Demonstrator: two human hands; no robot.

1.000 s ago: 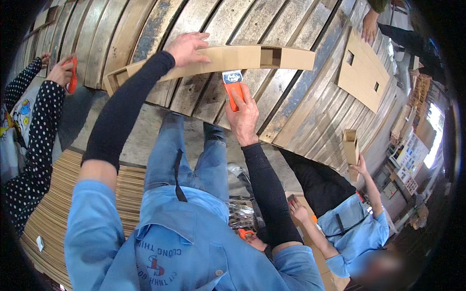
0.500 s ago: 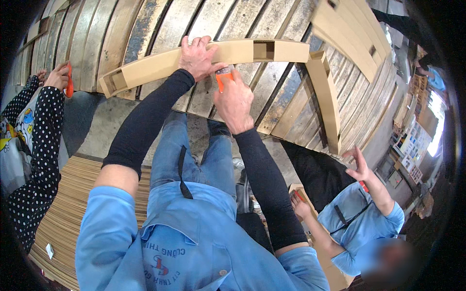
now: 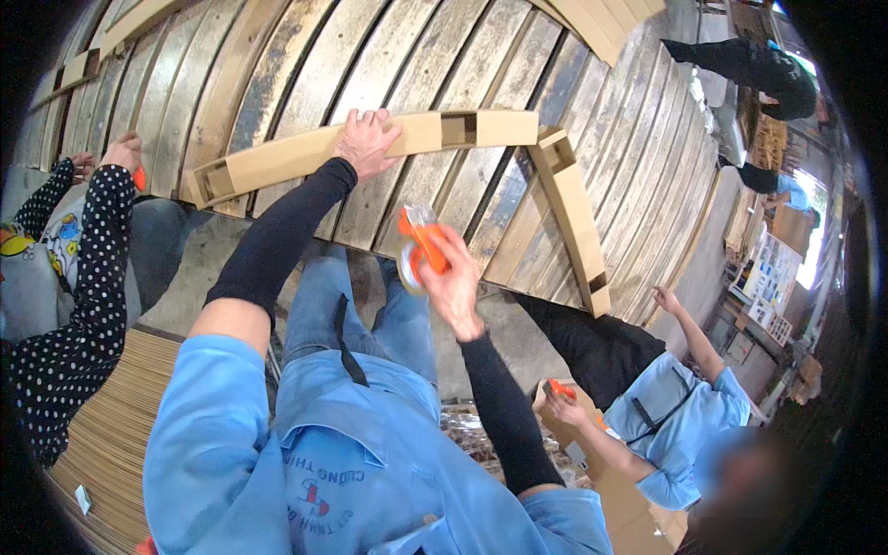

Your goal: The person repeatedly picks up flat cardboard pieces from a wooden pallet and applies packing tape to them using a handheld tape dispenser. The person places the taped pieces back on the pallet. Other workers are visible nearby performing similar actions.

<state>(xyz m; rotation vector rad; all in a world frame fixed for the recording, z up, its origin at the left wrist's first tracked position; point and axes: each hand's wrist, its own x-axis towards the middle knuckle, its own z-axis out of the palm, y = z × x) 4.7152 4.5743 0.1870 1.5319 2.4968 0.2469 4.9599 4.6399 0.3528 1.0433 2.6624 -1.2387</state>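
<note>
My left hand (image 3: 367,145) lies across a long, narrow, slightly bowed cardboard box (image 3: 305,153), its fingers curled over the far edge. The box has an open slot near each end. Closer to my body, my right hand (image 3: 450,285) is closed around an orange tape dispenser (image 3: 425,242) with a roll of tape at its side. The dispenser is held in the air, apart from the box. A second narrow cardboard box (image 3: 573,220) lies at an angle on the right, its far end beside the first box's right end.
The slatted wooden table (image 3: 393,79) carries flat cardboard (image 3: 610,28) at the back. A co-worker in dotted sleeves (image 3: 97,240) stands left; another in a blue shirt (image 3: 652,398) at right holds an orange dispenser (image 3: 561,389). Stacked cardboard sheets (image 3: 129,398) are at lower left.
My right hand has drawn back from the box toward my body with the tape dispenser. My left hand remains on the box. The right co-worker's raised hand has come down toward the table edge.
</note>
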